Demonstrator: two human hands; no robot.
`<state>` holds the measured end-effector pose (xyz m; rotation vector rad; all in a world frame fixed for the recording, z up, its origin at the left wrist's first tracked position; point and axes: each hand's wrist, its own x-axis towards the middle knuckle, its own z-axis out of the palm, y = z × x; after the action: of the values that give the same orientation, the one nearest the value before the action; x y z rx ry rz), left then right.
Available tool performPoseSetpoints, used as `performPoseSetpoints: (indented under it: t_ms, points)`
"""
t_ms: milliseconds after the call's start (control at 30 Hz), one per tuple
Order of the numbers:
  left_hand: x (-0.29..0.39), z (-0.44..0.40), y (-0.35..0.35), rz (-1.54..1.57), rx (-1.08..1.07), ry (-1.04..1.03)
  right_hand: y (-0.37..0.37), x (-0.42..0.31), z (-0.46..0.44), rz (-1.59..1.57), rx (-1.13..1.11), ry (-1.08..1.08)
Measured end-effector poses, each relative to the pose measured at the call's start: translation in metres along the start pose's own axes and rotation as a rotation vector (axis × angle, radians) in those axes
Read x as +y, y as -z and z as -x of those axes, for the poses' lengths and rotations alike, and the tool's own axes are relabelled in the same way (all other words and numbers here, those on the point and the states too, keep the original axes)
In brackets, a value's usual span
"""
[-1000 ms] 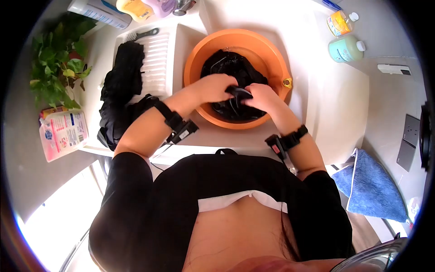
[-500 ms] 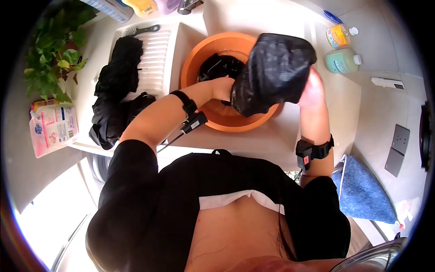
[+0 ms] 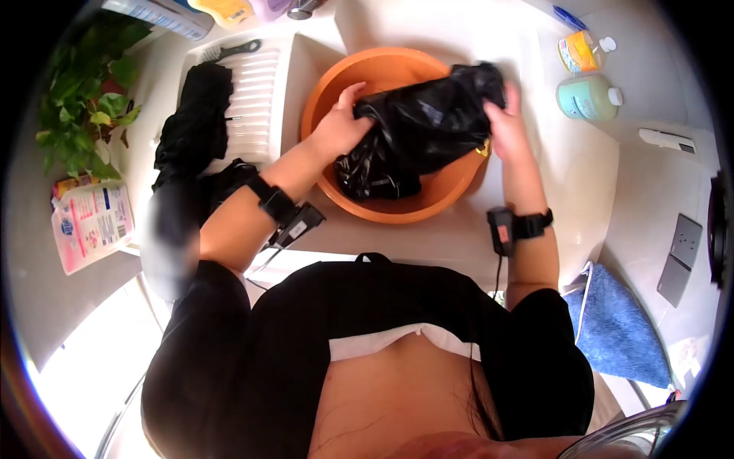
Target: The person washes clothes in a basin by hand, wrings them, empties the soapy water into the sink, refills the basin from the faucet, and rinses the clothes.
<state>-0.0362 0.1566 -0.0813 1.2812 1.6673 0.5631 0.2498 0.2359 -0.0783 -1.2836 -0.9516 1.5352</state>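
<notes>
A wet, shiny black cloth (image 3: 428, 122) is stretched between my two hands over the orange basin (image 3: 344, 69). My left hand (image 3: 342, 126) grips its left end, thumb on the near side. At the raised right end, my right hand (image 3: 506, 126) holds the fabric near the basin's right rim. The cloth's lower left part hangs down inside the basin. Water in the basin cannot be made out beneath the fabric.
More black cloth (image 3: 195, 122) lies on the ribbed washboard (image 3: 252, 99) at the left, beside a brush (image 3: 233, 50). Bottles (image 3: 587, 98) stand at the upper right. A plant (image 3: 88, 107), a pink-white pouch (image 3: 93, 226) and a blue towel (image 3: 615, 329) flank the sink.
The black cloth came up out of the basin, was lifted high at the right, and is now lower and spread sideways. My hands have moved apart since the first frame.
</notes>
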Motion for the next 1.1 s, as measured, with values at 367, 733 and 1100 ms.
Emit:
performPoseSetpoints:
  t_ms: [367,733,1100]
  points:
    - [0.002,-0.054,-0.033,-0.952,-0.19,-0.05,-0.051,0.087,-0.008,1.301,-0.274,0.013]
    - [-0.039,-0.1,-0.092,-1.231,-0.471,0.035,-0.065,0.143,-0.036,1.788,-0.501,-0.205]
    - [-0.063,-0.123,-0.079,-0.576,-0.174,0.244,-0.06,0.139,-0.036,0.721,-0.148,-0.325]
